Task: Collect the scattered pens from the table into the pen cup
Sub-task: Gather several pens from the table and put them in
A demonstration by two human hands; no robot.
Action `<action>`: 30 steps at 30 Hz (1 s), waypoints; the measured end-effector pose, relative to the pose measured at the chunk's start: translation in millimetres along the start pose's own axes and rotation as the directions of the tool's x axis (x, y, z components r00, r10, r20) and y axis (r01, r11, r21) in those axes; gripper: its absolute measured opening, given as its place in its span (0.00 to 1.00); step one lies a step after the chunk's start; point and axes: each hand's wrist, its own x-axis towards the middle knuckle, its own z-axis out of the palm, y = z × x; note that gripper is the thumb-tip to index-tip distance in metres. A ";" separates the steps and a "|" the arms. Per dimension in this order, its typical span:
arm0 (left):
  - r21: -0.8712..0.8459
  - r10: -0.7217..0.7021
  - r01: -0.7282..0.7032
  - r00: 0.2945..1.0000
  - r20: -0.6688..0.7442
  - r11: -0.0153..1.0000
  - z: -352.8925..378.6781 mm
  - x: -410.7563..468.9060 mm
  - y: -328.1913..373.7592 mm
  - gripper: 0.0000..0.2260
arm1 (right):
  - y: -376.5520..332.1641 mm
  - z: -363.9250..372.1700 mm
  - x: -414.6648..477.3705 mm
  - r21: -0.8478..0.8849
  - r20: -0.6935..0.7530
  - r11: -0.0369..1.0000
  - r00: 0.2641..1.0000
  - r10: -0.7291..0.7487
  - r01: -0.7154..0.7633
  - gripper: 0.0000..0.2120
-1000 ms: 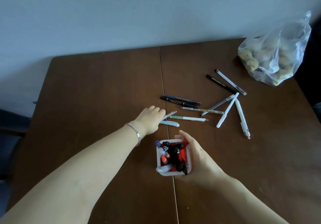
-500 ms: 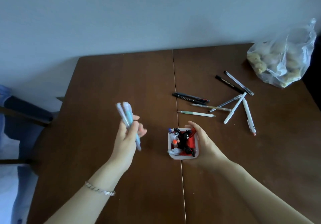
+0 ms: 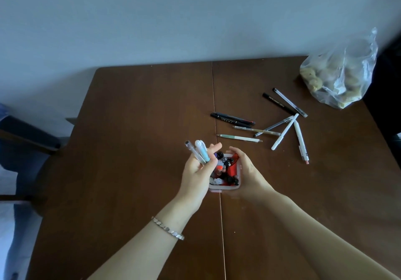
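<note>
While gripped, pen cup (image 3: 225, 187) between hands.

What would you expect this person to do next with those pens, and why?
Probably lower the two held pens tip-first into the pen cup. The left hand holds them right at its rim, and the right hand grips the cup's side.

- Pens lying loose on the table (image 3: 134, 149): nine, by my count
- Pens held in the left hand (image 3: 196, 176): two
- Pen cup (image 3: 225, 187): one, its pens too crowded to count
- Clear plastic bag (image 3: 342, 73): one
- Bracelet (image 3: 168, 228): one
</note>
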 end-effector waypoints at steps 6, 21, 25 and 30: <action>0.187 0.286 -0.280 0.958 -0.006 0.942 -30.5 -6.8 -6.7 0.17 | -2.4 -1.3 -3.2 0.019 -0.005 1.000 1.000 0.004 -0.003 0.53; 0.535 0.329 -0.220 0.937 -0.115 0.815 -22.4 -18.7 -18.9 0.13 | -1.1 -1.0 -1.8 0.020 0.010 1.000 1.000 0.016 -0.016 0.52; 0.560 0.294 -0.193 0.951 -0.095 0.806 -27.2 -19.6 -20.0 0.15 | -0.9 -0.3 -1.3 0.023 0.012 1.000 1.000 0.017 -0.018 0.52; 0.654 0.249 -0.187 0.969 -0.001 0.733 -23.7 -19.9 -27.4 0.22 | -3.0 -1.0 -3.0 0.045 0.007 0.999 1.000 0.004 -0.004 0.51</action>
